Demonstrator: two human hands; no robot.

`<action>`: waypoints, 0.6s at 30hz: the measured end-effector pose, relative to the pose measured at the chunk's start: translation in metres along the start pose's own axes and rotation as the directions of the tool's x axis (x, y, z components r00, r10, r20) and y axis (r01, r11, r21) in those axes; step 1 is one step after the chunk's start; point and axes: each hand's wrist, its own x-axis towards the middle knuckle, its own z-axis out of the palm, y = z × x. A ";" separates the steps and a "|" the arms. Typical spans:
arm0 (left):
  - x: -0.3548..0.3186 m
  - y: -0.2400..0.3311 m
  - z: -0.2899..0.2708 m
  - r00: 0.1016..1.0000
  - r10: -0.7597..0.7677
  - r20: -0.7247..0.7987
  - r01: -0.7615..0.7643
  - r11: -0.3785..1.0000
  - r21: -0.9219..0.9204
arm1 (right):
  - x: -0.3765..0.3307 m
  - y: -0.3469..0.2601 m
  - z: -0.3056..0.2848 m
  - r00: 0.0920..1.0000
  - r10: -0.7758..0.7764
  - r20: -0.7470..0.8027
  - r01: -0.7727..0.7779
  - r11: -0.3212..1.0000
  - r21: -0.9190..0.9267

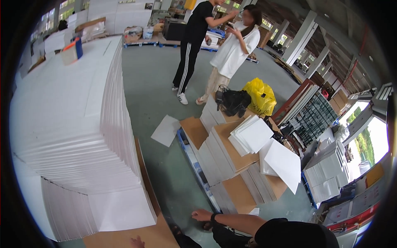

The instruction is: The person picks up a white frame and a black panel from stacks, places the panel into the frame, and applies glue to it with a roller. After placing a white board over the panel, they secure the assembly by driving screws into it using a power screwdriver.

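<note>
My right hand (pixel 201 215) reaches in from the lower right, a dark band at its wrist. Its fingers look curled together, with nothing visible in them, above the green floor between the stacks. Only the fingers of my left hand (pixel 137 242) show at the lower edge; they look spread and hold nothing visible. Below them lies a brown board (pixel 124 237) at the foot of a tall stack of white sheets (pixel 120 120). A smaller white stack (pixel 68 211) sits at this stack's near corner.
Right of centre, a blue pallet (pixel 194 165) bears brown-topped stacks, loose white sheets (pixel 285 161), a black bag (pixel 233 102) and a yellow plastic bag (pixel 260 96). One white sheet (pixel 166 130) lies on the floor. Two people (pixel 193 45) stand beyond. A tape roll (pixel 71 52) tops the left stack.
</note>
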 end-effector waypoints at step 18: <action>-0.573 0.025 0.523 0.731 -0.673 -0.118 0.261 0.435 -0.862 | -0.167 0.044 -0.034 0.821 0.003 0.571 -0.082 0.990 0.112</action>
